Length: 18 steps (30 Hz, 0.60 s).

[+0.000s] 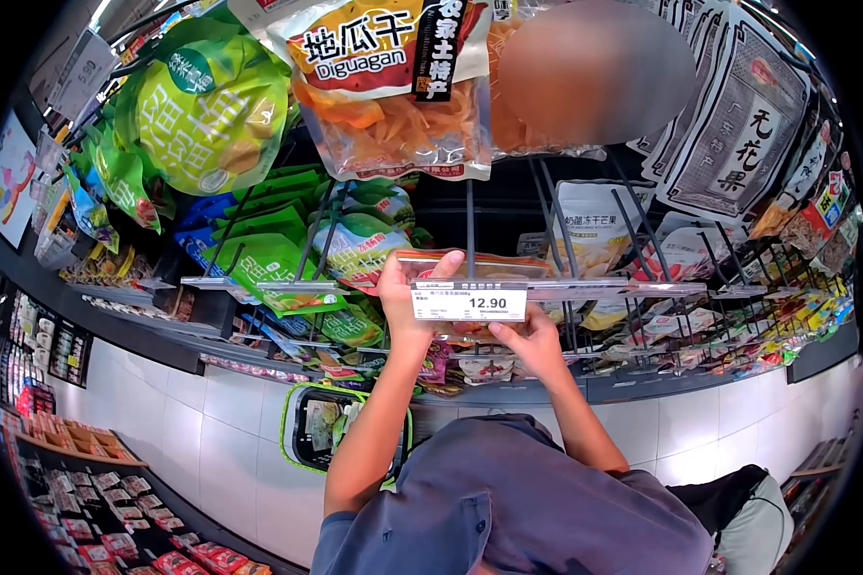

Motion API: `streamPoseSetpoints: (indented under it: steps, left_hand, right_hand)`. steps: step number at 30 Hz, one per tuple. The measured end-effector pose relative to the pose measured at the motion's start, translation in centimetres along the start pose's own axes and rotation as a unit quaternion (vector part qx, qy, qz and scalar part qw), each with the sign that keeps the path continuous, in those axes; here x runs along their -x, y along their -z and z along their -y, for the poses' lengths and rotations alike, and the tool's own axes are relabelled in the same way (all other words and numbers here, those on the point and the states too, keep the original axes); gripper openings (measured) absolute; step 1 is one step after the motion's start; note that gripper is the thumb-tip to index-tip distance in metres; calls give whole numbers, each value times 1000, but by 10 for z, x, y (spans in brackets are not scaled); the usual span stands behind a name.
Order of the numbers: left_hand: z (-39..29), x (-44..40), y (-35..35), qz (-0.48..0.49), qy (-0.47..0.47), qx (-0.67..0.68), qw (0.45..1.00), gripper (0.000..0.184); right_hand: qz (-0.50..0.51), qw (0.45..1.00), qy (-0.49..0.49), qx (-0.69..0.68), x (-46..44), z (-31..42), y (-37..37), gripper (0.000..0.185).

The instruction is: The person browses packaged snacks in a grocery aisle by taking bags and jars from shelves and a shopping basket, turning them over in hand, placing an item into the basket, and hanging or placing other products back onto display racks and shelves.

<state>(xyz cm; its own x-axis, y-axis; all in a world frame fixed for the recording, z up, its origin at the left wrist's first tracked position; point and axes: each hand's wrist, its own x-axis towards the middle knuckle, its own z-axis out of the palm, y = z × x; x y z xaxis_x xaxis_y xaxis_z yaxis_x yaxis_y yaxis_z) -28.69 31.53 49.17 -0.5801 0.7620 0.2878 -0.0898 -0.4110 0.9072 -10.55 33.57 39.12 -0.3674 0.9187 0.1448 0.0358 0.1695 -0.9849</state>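
A plastic snack packet [494, 266] with a reddish-orange top edge is held between my two hands in front of the shelf rack. A price tag [470, 303] reading 12.90, on the end of a display hook, covers most of its front. My left hand [403, 305] grips the packet's left side, thumb lying along the top edge. Lower down on the right, my right hand [535, 347] is closed on the packet's other side, its thumb at the bottom right of the tag. Directly above hangs a bag of dried sweet potato [388, 105] labelled Diguagan.
Green bags [211, 105] hang at upper left, grey-and-white packets [738, 125] at upper right. Metal hooks [561, 230] stick out towards me. A green-rimmed black shopping basket [286, 422] with packets inside is below left. Another display [96, 436] stands at lower left.
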Motion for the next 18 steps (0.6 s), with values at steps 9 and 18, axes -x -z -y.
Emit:
streamPoseSetpoints:
  steps: [9,18]
  left_hand:
    - [8,-6,-1,1,-69,-26,997,33]
    - [30,-9,3,-34,-100,-83,991,41]
  right_hand:
    - [-30,998,1,60,-18,1,0,23]
    - [3,996,-21,82,-22,-23,8,34]
